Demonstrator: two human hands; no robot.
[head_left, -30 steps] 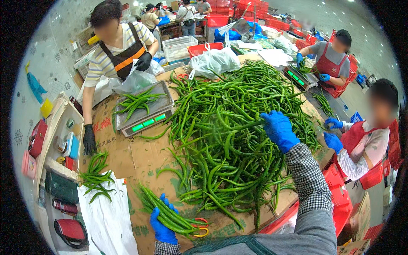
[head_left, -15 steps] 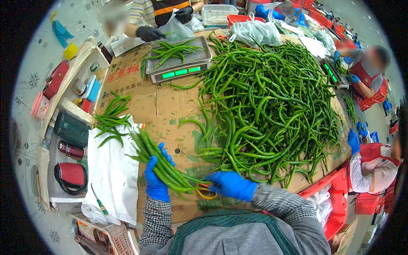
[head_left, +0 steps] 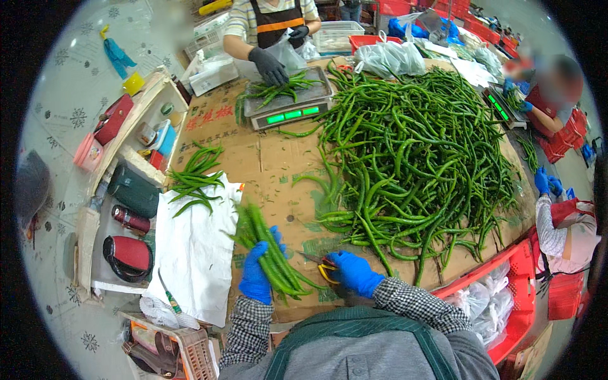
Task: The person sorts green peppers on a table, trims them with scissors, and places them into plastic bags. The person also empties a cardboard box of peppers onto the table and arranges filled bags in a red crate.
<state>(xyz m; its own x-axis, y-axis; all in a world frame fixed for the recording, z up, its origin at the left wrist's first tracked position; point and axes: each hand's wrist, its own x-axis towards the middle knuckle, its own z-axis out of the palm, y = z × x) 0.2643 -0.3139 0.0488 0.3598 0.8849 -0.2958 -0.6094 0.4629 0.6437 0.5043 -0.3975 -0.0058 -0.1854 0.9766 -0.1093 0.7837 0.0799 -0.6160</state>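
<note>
A bunch of long green chili peppers (head_left: 273,261) is gripped by my blue-gloved left hand (head_left: 256,278), its blurred upper end pointing away from me. My right hand (head_left: 356,273), also in a blue glove, is closed on scissors (head_left: 326,271) with orange-yellow handles. Their blades point left, close to the bunch's lower right end. To the right spreads a large heap of loose chili peppers (head_left: 418,158). A smaller group of chili peppers (head_left: 196,178) lies on the far edge of a white cloth (head_left: 196,253), left of my left hand.
Across the cardboard-covered table (head_left: 237,155), a co-worker's black-gloved hand (head_left: 270,66) touches chili peppers on a digital scale (head_left: 288,116). A white shelf (head_left: 120,155) with a kettle (head_left: 128,258) borders the left. Red crates (head_left: 522,288) stand at the right. Another scale (head_left: 497,109) is far right.
My right hand and the scissors have drawn slightly away from the bunch, whose upper end swings more upright. The co-worker's gloved hand has come over the chili peppers on the scale. The view has shifted.
</note>
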